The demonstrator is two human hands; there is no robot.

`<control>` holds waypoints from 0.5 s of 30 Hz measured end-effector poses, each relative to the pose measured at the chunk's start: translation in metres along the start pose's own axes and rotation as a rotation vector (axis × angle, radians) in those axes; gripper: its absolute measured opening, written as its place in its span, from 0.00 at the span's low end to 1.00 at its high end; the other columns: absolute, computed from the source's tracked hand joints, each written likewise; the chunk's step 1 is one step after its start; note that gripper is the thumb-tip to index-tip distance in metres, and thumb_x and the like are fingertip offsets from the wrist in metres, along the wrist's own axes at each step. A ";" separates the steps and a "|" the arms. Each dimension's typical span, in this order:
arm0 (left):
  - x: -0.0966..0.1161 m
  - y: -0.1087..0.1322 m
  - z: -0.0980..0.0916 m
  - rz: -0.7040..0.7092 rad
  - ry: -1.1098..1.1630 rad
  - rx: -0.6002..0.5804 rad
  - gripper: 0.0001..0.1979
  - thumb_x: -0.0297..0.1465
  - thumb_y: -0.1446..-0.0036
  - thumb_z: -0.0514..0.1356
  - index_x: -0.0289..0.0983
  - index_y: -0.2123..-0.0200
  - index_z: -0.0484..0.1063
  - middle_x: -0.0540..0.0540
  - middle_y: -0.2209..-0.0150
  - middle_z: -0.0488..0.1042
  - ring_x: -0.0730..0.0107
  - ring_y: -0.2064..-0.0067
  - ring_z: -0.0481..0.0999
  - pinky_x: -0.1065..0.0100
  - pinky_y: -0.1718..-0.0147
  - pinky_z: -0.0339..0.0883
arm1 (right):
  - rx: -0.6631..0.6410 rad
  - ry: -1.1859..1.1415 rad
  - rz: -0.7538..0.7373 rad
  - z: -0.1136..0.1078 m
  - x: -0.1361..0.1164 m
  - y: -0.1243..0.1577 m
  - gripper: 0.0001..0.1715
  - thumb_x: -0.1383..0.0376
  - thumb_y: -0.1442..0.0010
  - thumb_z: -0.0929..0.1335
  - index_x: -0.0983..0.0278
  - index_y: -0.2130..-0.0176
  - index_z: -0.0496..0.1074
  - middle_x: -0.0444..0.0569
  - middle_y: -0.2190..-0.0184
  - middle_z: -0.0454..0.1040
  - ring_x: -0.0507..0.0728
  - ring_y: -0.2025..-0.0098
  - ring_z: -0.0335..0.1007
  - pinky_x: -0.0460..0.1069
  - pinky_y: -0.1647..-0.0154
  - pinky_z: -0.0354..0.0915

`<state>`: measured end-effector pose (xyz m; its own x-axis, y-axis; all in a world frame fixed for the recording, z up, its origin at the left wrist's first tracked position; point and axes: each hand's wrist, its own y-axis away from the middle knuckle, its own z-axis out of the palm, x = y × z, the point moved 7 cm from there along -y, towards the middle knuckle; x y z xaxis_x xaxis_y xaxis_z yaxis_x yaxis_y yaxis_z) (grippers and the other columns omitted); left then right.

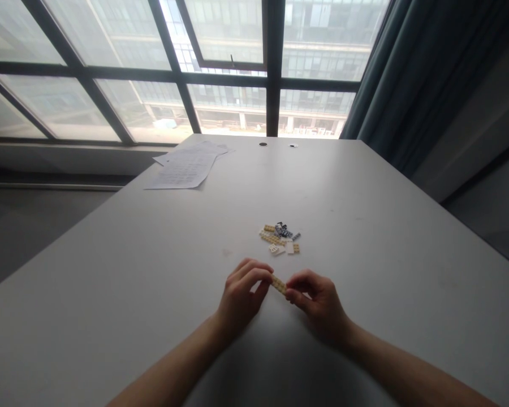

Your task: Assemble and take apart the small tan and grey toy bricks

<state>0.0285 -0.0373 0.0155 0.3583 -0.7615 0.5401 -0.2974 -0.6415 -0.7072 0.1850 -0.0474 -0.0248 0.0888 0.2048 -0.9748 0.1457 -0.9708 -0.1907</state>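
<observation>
Between my two hands is a tan building-brick plate with studs, slanting down to the right. My left hand pinches its upper left end between thumb and fingers. The lower right end is in the pinch of my right hand. Fingertips cover both ends of the plate. Just beyond my hands lies a small pile of loose bricks: tan plates, white pieces and dark grey pieces.
The pile lies on a large white table. Printed paper sheets lie at its far left. Two small round fittings, one dark, sit near the far edge. Windows stand behind, with a blue-grey curtain at right.
</observation>
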 end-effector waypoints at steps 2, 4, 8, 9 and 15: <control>0.000 -0.001 0.000 -0.004 -0.001 0.006 0.07 0.21 0.45 0.60 0.38 0.68 0.69 0.47 0.67 0.75 0.70 0.65 0.73 0.68 0.65 0.69 | -0.042 0.029 -0.019 0.004 -0.001 0.002 0.07 0.64 0.47 0.73 0.64 0.67 0.73 0.45 0.73 0.76 0.52 0.72 0.71 0.47 0.68 0.68; 0.000 -0.001 0.000 0.005 -0.001 0.007 0.07 0.21 0.46 0.60 0.38 0.68 0.69 0.47 0.68 0.75 0.70 0.65 0.73 0.68 0.65 0.69 | -0.079 0.055 -0.037 0.008 -0.002 0.003 0.08 0.65 0.48 0.74 0.63 0.67 0.73 0.45 0.74 0.76 0.52 0.72 0.72 0.46 0.69 0.68; -0.001 0.001 0.002 0.018 -0.003 -0.014 0.07 0.20 0.46 0.60 0.38 0.68 0.69 0.47 0.68 0.75 0.70 0.64 0.73 0.68 0.64 0.69 | -0.119 0.098 -0.060 0.014 -0.004 0.006 0.07 0.66 0.48 0.74 0.63 0.67 0.73 0.44 0.74 0.77 0.52 0.72 0.72 0.44 0.71 0.67; -0.001 0.001 0.003 0.016 -0.006 -0.020 0.07 0.20 0.46 0.60 0.38 0.68 0.70 0.47 0.68 0.75 0.70 0.64 0.73 0.68 0.64 0.68 | -0.123 0.102 -0.070 0.014 -0.005 0.006 0.07 0.66 0.48 0.73 0.63 0.67 0.73 0.44 0.74 0.77 0.52 0.73 0.72 0.44 0.72 0.68; -0.003 0.001 0.006 0.001 -0.023 -0.053 0.06 0.21 0.45 0.60 0.38 0.67 0.70 0.48 0.69 0.75 0.70 0.65 0.72 0.68 0.65 0.68 | -0.102 0.121 -0.125 0.012 -0.010 0.006 0.05 0.68 0.47 0.73 0.64 0.67 0.73 0.45 0.74 0.77 0.52 0.73 0.72 0.44 0.70 0.68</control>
<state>0.0324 -0.0348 0.0101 0.3784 -0.7601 0.5282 -0.3442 -0.6453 -0.6820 0.1727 -0.0566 -0.0173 0.1808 0.3427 -0.9219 0.2617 -0.9203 -0.2908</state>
